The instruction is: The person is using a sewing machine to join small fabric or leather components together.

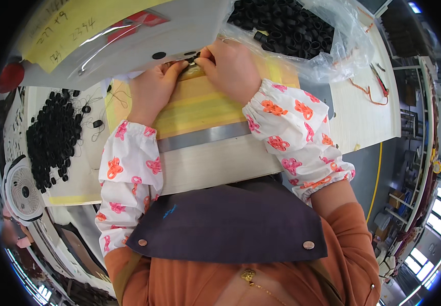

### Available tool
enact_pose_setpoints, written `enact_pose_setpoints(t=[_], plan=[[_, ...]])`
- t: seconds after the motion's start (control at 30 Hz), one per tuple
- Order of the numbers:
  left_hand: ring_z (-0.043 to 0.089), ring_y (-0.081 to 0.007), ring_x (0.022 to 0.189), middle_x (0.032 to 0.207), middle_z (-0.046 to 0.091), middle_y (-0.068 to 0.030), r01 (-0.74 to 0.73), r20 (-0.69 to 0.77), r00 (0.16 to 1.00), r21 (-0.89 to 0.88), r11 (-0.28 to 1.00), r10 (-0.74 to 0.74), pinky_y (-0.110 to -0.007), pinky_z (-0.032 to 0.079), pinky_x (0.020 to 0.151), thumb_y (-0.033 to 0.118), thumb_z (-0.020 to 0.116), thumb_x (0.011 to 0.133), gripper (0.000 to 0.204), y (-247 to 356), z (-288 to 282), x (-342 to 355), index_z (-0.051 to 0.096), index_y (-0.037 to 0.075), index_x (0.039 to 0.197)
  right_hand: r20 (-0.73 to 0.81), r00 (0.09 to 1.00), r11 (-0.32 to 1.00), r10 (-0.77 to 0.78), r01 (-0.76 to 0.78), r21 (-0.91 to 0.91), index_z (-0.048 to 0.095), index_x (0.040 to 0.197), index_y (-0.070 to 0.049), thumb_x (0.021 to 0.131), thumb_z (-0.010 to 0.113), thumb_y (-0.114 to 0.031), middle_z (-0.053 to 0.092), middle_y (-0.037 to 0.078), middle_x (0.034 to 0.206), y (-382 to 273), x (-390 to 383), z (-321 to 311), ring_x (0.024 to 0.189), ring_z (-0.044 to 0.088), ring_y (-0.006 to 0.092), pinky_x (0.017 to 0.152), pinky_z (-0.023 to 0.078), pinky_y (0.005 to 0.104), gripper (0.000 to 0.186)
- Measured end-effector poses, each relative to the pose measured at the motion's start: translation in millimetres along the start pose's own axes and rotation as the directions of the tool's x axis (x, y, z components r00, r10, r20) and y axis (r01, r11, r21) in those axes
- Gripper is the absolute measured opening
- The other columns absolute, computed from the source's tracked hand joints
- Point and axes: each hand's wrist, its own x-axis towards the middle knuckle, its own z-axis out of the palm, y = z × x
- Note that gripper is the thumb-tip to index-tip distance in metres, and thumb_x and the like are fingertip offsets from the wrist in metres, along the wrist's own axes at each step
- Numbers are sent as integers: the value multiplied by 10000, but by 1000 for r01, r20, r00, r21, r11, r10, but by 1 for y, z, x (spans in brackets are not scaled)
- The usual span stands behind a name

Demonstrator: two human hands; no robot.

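Observation:
Both hands meet under the pale body of what looks like a sewing machine (190, 33). The fingertips of my left hand (151, 86) are closed at a small black piece (192, 58), with the thumb pointing toward it. From the other side, my right hand (234, 69) pinches at the same spot, thumb and index finger together. The piece is small and partly covered by the fingers, so its exact shape is hidden. Beneath the hands lies a work plate covered with yellow tape (200, 115), and a metal strip (207, 137) runs along its near edge.
A clear plastic bag (350, 46) at the far right holds many black rings (286, 28). Black looped pieces joined by thread (52, 135) are heaped on the left. Red-handled snips (382, 84) lie at right beside an orange cord (365, 93). A white fan (24, 191) stands at left.

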Motion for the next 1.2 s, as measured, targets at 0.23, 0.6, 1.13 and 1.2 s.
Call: enact_pose_setpoints(t=[0.23,0.6,1.13,1.2], plan=[[490,-126,469,550,566,-13,39,10,999,-35,999,-38,-270,377,482,352,588,783,280,2,1,0,654,80,798,-74,996,999,-54,54,-1,530,697,0,692,638,-83,561,122,595,6,-1,2,531,546,280,496,432,347,137],[529,-213,484,548,551,-68,-206,-136,969,20,978,206,-289,390,477,294,591,793,246,0,3,-24,619,59,728,10,994,983,-111,109,148,555,726,-6,698,643,-97,577,120,655,11,-5,-7,555,555,263,503,437,328,130],[529,-190,668,713,571,-96,-308,-373,818,360,880,439,-295,396,576,107,593,771,114,-31,-55,-44,634,16,825,120,989,619,-85,147,-772,618,783,-119,724,604,-194,607,38,757,42,27,-64,788,565,215,665,425,375,97],[529,-296,780,797,588,-124,-352,-222,873,330,876,435,-368,410,634,111,592,741,199,-15,-37,-37,610,30,921,62,984,661,-165,157,-734,621,798,-109,726,610,-178,613,45,750,41,26,-66,765,575,204,655,434,352,101]])
